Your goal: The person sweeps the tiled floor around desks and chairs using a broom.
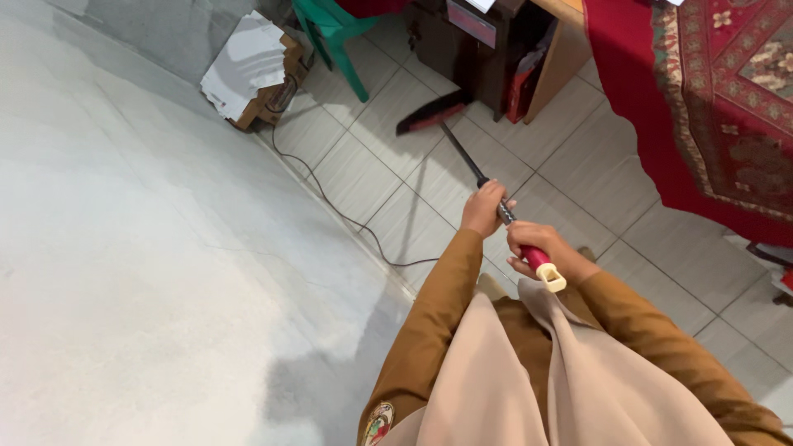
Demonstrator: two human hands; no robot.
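Fingers (487, 195) of the left hand (483, 211) are wrapped tight around the dark shaft of the broom (462, 153), and those of the right hand (537, 248) are clamped on its red grip just above the cream end cap. Open tiled floor (578, 206) lies ahead and to the right of the hands; to the left a pale wall (124, 248) bounds the floor along one long edge. Broom condition: long thin handle running away from the person, dark bristle head with a red band resting on the tiles near a dark cabinet (471, 41). A black cable (330, 198) trails across the tiles along the wall's foot, close beside the broom's line. Beyond it a cardboard box (268, 91) topped with white sheets sits against the wall, with the legs of a green chair (334, 37) next to it. A red patterned cloth (710, 107) hangs down at the right, closing that side.
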